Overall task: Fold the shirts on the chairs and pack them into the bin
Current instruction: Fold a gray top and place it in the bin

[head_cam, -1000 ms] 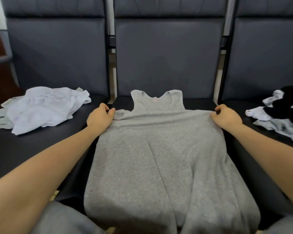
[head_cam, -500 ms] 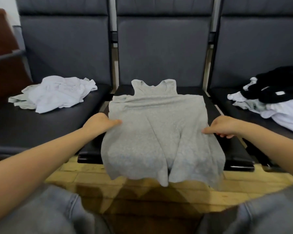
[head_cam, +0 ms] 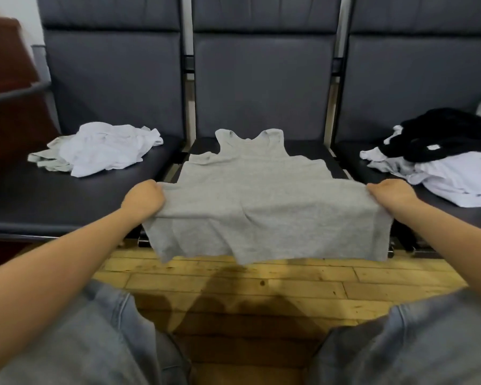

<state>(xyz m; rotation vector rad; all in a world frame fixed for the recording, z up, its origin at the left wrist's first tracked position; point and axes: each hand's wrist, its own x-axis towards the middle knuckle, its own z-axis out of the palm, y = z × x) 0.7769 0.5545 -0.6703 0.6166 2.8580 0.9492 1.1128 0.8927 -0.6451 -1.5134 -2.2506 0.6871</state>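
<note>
Gripping gray tank top [head_cam: 261, 195] side edges: left hand [head_cam: 143, 198], right hand [head_cam: 389, 197]; hem seemingly overhangs seat.

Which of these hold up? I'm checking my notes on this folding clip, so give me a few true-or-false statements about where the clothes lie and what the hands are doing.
1. Both hands grip the grey tank top. True: the left hand and the right hand each hold a side edge.
2. The tank top lies on the left chair. False: it lies on the middle chair, its hem hanging over the front edge.
3. A black garment lies on top of white clothes on the right chair. True.
4. The left chair holds a neatly folded stack. False: its light-coloured clothes lie in a crumpled pile.
5. The bin stands on the floor between the knees. False: no bin is in view.
</note>
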